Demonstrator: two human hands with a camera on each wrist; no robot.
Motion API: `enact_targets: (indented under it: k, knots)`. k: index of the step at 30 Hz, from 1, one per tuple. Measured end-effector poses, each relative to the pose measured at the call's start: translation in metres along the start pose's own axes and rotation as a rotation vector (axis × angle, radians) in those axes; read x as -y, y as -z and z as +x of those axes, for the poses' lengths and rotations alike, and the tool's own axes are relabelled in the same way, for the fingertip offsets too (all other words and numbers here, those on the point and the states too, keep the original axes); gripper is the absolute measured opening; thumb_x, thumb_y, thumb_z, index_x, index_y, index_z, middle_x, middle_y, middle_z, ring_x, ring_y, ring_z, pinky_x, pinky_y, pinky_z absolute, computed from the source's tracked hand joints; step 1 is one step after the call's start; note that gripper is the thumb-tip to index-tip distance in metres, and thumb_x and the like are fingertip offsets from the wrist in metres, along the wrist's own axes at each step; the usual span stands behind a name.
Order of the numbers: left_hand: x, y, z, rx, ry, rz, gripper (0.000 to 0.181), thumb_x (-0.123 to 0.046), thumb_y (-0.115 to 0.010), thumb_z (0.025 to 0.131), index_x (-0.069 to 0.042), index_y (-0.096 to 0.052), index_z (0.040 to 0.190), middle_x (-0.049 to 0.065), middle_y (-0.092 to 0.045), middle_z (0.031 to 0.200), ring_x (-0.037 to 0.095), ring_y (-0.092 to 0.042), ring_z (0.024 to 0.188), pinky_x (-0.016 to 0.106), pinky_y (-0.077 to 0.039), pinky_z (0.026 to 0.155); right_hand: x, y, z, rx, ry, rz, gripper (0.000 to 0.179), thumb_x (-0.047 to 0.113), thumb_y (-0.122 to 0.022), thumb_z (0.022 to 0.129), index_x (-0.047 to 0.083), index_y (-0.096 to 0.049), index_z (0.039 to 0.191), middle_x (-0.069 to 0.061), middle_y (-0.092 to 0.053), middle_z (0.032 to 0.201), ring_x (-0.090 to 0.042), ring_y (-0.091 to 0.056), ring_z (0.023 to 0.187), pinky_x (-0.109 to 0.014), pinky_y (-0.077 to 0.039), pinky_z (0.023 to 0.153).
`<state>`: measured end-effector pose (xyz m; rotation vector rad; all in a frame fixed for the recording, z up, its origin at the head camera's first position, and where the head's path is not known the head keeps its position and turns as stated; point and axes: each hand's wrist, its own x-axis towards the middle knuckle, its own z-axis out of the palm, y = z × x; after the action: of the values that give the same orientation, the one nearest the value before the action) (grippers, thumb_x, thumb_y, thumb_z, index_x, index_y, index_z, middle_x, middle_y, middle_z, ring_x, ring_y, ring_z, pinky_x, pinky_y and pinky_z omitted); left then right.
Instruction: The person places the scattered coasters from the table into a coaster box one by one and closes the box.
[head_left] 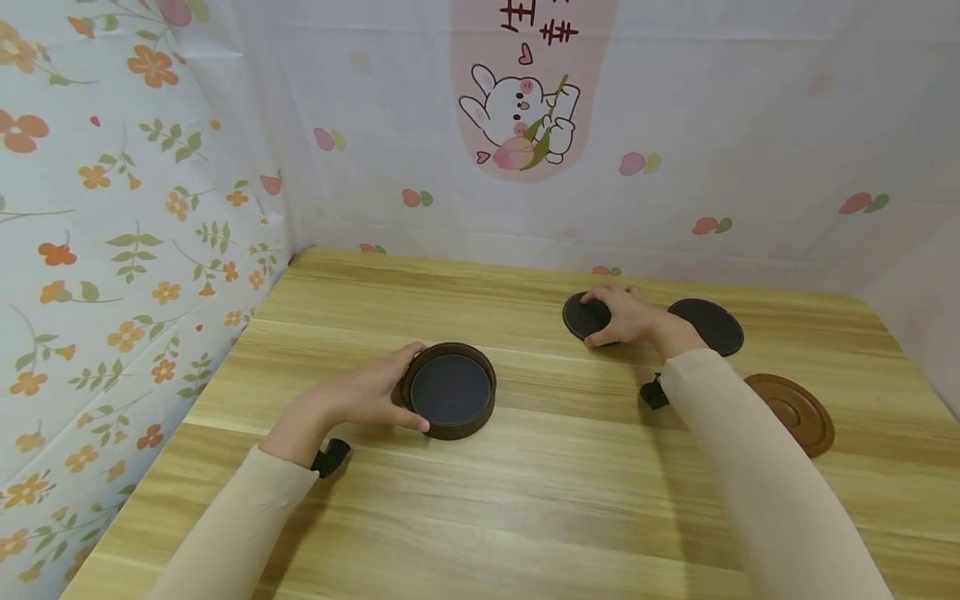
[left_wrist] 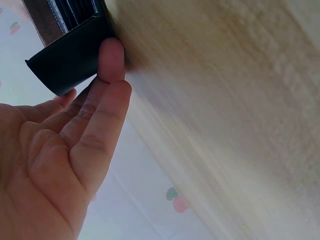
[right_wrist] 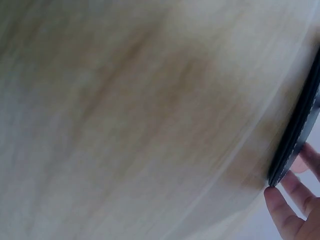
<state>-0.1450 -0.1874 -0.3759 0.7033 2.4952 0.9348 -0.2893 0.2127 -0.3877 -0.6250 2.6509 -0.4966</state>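
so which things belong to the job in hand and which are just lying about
Likely in the job:
dark brown round leather-look holder, held by left hand
black flat round disc, held by right hand

Apparently lying about:
second black round disc
ringed brown round disc

On my screen I see a round dark holder (head_left: 459, 431), low-walled, open side up, gripped at its side by the left hand (head_left: 378, 392). In the right hand (head_left: 626, 312) I see a thin black disc (head_left: 580, 317), round, its edge pale-stitched.
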Motion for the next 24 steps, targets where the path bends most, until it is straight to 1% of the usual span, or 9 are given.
enact_targets:
  k: [5, 8, 15, 17, 19, 24]
  knots:
    - [0.001, 0.001, 0.000, 0.000, 0.013, 0.003, 0.100, -0.042, -0.087, 0.075, -0.006, -0.029, 0.149, 0.013, -0.051, 0.142, 0.027, -0.052, 0.130, 0.050, -0.041, 0.110, 0.001, 0.002, 0.001, -0.011, 0.015, -0.005, 0.068, 0.027, -0.077, 0.085, 0.005, -0.047, 0.142, -0.032, -0.022, 0.157, -0.057, -0.020, 0.137, -0.069, -0.022, 0.108]
    - [0.001, 0.001, 0.000, 0.005, 0.005, -0.017, 0.098, -0.040, -0.087, 0.075, -0.007, -0.030, 0.148, 0.012, -0.052, 0.141, 0.026, -0.052, 0.129, 0.050, -0.041, 0.109, 0.001, 0.002, -0.001, -0.013, 0.020, -0.009, 0.067, 0.028, -0.077, 0.085, 0.005, -0.048, 0.141, -0.032, -0.023, 0.156, -0.056, -0.021, 0.137, -0.068, -0.021, 0.108]
    - [0.001, -0.001, 0.001, 0.013, 0.010, -0.053, 0.097, -0.037, -0.087, 0.076, -0.007, -0.029, 0.149, 0.012, -0.050, 0.141, 0.027, -0.052, 0.129, 0.049, -0.042, 0.108, 0.000, 0.002, -0.009, -0.004, 0.019, 0.014, 0.066, 0.028, -0.077, 0.084, 0.006, -0.049, 0.140, -0.031, -0.023, 0.156, -0.057, -0.022, 0.134, -0.069, -0.024, 0.105]
    - [0.002, -0.001, 0.001, 0.011, 0.014, -0.052, 0.097, -0.036, -0.087, 0.076, -0.007, -0.029, 0.149, 0.012, -0.050, 0.141, 0.026, -0.051, 0.129, 0.049, -0.042, 0.108, 0.000, 0.002, -0.011, -0.002, 0.031, 0.011, 0.066, 0.029, -0.077, 0.085, 0.005, -0.049, 0.140, -0.032, -0.024, 0.155, -0.058, -0.021, 0.135, -0.071, -0.022, 0.106]
    - [0.002, -0.001, 0.001, 0.009, 0.017, -0.040, 0.097, -0.037, -0.087, 0.076, -0.007, -0.030, 0.148, 0.012, -0.050, 0.140, 0.026, -0.052, 0.127, 0.048, -0.042, 0.107, -0.001, 0.003, -0.013, 0.000, 0.037, 0.009, 0.066, 0.030, -0.077, 0.085, 0.005, -0.049, 0.140, -0.032, -0.024, 0.155, -0.059, -0.020, 0.136, -0.073, -0.023, 0.106]
    - [0.002, 0.000, 0.001, 0.010, 0.034, -0.018, 0.100, -0.040, -0.086, 0.076, -0.007, -0.028, 0.150, 0.012, -0.048, 0.143, 0.026, -0.050, 0.129, 0.049, -0.042, 0.108, -0.001, 0.002, -0.018, -0.004, 0.039, 0.012, 0.067, 0.032, -0.077, 0.085, 0.007, -0.049, 0.141, -0.032, -0.025, 0.155, -0.060, -0.020, 0.134, -0.075, -0.028, 0.101]
